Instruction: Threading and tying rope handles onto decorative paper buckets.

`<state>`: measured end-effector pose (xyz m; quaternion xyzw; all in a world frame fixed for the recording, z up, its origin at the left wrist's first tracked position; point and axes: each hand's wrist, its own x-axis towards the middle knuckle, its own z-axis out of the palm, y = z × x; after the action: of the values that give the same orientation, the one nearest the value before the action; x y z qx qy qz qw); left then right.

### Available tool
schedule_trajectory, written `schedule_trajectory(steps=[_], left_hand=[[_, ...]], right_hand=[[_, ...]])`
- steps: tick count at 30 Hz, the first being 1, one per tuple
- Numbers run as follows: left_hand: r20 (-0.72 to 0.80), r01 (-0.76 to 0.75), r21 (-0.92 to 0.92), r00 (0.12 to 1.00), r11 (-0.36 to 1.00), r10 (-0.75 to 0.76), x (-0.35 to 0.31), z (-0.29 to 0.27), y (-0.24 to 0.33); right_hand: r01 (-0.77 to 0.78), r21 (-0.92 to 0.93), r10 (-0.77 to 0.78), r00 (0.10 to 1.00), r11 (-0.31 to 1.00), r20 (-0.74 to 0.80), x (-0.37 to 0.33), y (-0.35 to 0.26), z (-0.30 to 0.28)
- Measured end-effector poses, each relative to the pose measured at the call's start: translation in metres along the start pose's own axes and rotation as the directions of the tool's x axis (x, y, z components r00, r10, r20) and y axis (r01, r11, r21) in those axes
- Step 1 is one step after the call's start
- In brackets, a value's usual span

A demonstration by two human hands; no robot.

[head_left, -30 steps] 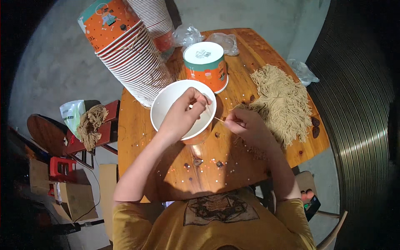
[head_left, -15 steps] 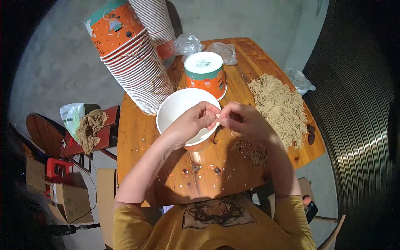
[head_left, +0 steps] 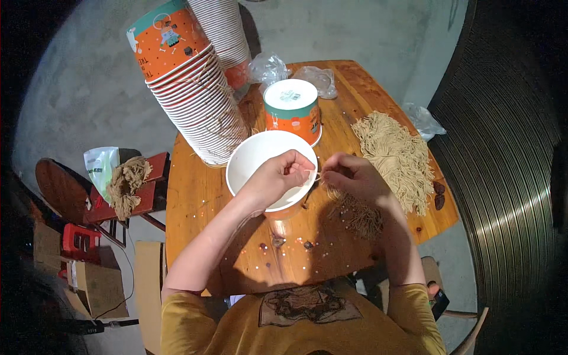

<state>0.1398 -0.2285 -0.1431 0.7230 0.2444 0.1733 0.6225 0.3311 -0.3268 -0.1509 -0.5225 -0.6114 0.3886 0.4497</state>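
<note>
My left hand (head_left: 280,178) rests over the rim of a white-lined paper tub (head_left: 248,155), its fingers pinched on a thin pale string (head_left: 319,176). Close by on the right, my right hand (head_left: 350,176) also pinches the string, so a short length spans the gap between the two. The tub stands upright in front of me with its mouth open. Just behind it sits an orange and green tub (head_left: 296,125), turned upside down. Under my right forearm lies a small bundle of tan strings (head_left: 362,218), partly in shadow.
A tall leaning stack of nested tubs (head_left: 189,94) rises at the left back. Tan strings form a large heap (head_left: 396,163) on the right. Crumpled clear plastic (head_left: 318,81) lies at the back. Small white and coloured specks dot the wooden table (head_left: 201,248).
My hands have drawn slightly apart, showing the string between them. The right hand has shifted a little to the right; the view has shifted slightly.
</note>
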Motion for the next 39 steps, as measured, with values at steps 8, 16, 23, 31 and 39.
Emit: schedule_trajectory(steps=[8, 16, 23, 31, 39], left_hand=[[-0.019, -0.04, 0.025, 0.999, 0.999, 0.04, 0.011, 0.001, -0.004], [0.005, 0.017, 0.002, 1.0, 1.0, -0.017, 0.016, 0.0, -0.007], [0.087, 0.126, -0.144, 0.99, 0.982, -0.114, 0.017, -0.003, -0.008], [0.092, 0.128, -0.19, 0.989, 0.973, -0.112, 0.02, 0.0, -0.011], [0.075, 0.128, -0.224, 0.991, 0.966, -0.114, 0.02, -0.001, -0.007]], right_hand=[[0.181, -0.165, -0.174, 0.983, 0.969, 0.06, 0.009, -0.013, 0.004], [0.274, -0.348, -0.289, 0.957, 0.896, 0.009, 0.028, -0.019, 0.006], [0.255, -0.261, -0.274, 0.961, 0.931, -0.038, 0.035, -0.006, 0.002], [0.294, -0.211, -0.326, 0.936, 0.932, -0.136, 0.034, 0.011, 0.011], [-0.033, -0.057, 0.015, 0.957, 0.998, -0.289, -0.004, 0.017, 0.025]])
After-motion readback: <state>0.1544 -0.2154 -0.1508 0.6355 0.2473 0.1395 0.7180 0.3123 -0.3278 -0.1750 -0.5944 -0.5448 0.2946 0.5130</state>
